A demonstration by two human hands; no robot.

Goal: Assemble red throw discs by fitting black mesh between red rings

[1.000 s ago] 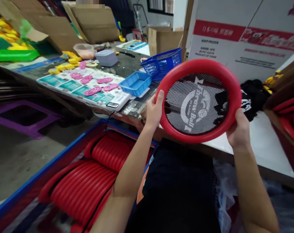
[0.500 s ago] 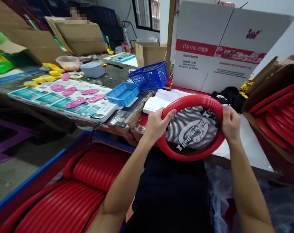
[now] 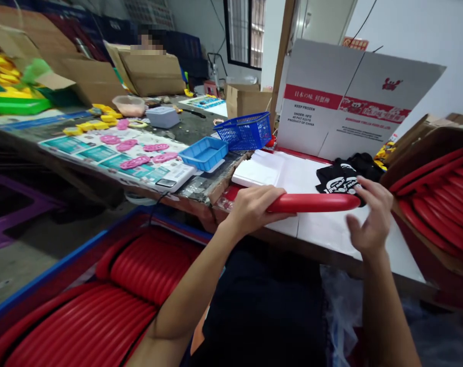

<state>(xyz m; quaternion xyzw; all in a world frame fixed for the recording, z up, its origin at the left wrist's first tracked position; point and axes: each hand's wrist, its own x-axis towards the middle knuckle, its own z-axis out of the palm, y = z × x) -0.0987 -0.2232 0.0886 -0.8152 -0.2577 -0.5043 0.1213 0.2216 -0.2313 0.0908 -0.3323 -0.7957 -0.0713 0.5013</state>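
Gripped at its left end, a red ring (image 3: 315,203) is held nearly edge-on above the white tabletop (image 3: 330,229), so its mesh centre is hidden. My left hand (image 3: 256,208) is closed around it, thumb below and fingers on top. At the ring's right end, my right hand (image 3: 372,216) has its fingers spread and thumb apart, and it holds nothing. Just behind the ring lie black printed mesh pieces (image 3: 338,178). A stack of white paper sheets (image 3: 257,169) sits behind my left hand.
Several red rings fill a blue-edged bin (image 3: 78,252) at my lower left; more stand in a carton (image 3: 445,204) at right. A light blue tray (image 3: 204,154), a blue basket (image 3: 246,131) and pink pieces (image 3: 135,162) lie on the left table. Beyond it, a person (image 3: 149,41) is partly hidden.
The ring has tilted from showing its printed mesh face to nearly edge-on. My right hand has let go of its rim and opened; my left hand keeps its hold.
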